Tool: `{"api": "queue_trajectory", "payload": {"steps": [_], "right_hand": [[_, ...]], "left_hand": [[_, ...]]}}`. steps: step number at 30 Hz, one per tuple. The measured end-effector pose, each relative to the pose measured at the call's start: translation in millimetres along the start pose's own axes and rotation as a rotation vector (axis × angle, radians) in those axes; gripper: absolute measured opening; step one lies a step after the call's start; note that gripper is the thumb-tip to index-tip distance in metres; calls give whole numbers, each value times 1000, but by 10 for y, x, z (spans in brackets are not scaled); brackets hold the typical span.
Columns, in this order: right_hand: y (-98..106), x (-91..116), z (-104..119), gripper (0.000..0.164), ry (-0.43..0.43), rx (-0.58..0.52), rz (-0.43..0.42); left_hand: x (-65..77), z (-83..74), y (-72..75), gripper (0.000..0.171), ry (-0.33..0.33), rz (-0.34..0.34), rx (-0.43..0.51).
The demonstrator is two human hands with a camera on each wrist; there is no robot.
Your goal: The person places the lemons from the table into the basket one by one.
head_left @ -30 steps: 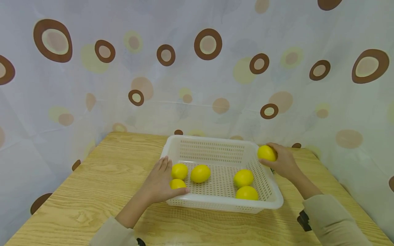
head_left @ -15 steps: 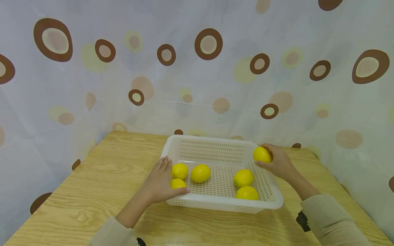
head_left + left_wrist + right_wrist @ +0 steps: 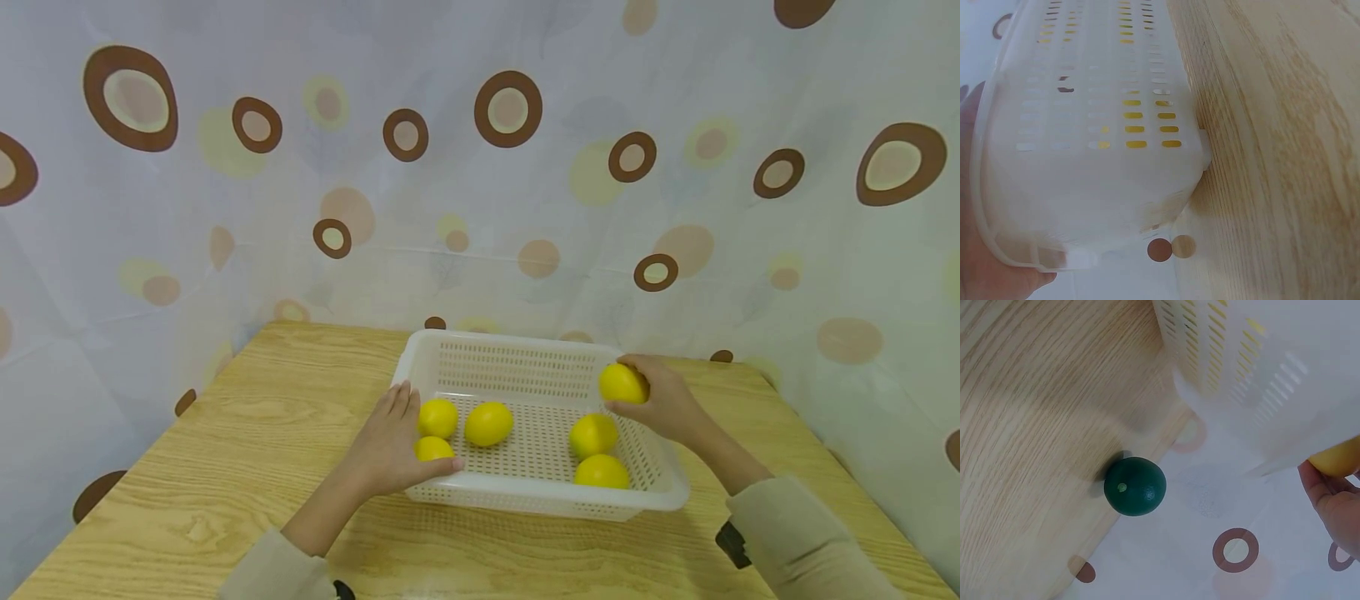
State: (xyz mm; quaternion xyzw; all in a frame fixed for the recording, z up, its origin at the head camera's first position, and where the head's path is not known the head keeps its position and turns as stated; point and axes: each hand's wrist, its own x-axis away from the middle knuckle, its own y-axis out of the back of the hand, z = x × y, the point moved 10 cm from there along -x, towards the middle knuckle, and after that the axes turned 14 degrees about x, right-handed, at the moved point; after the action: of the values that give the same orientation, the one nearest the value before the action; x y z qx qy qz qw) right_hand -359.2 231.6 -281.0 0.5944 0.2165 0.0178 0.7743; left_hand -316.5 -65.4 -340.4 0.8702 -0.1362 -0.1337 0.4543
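Note:
A white perforated plastic basket (image 3: 517, 487) stands on the wooden table. My right hand (image 3: 663, 404) grips a lemon (image 3: 622, 383) between thumb and fingers, over the basket's back right part; the right wrist view shows that lemon (image 3: 1338, 457) beyond the basket wall. My left hand (image 3: 390, 446) rests across the front left corner, fingers straight along the side rim and thumb along the front rim. Partly behind it are two lemons (image 3: 437, 418), with a third lemon (image 3: 489, 423) beside them. Two more lemons (image 3: 594, 435) lie at the right end inside.
A dark green round fruit (image 3: 1135, 486) sits on the table outside the basket, near the table edge; it is hidden in the head view. A patterned curtain (image 3: 465, 192) hangs behind the table (image 3: 247, 433).
My right hand has carried its lemon leftward and slightly down, from beside the right rim to over the basket. The left hand and the basket have stayed put.

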Motion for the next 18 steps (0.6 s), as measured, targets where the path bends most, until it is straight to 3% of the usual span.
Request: {"api": "queue_trajectory", "payload": {"steps": [18], "right_hand": [[-18,31,150,59,21,-116,40]], "left_hand": [[-7,-7,-1,107,-5,2,2]]}}
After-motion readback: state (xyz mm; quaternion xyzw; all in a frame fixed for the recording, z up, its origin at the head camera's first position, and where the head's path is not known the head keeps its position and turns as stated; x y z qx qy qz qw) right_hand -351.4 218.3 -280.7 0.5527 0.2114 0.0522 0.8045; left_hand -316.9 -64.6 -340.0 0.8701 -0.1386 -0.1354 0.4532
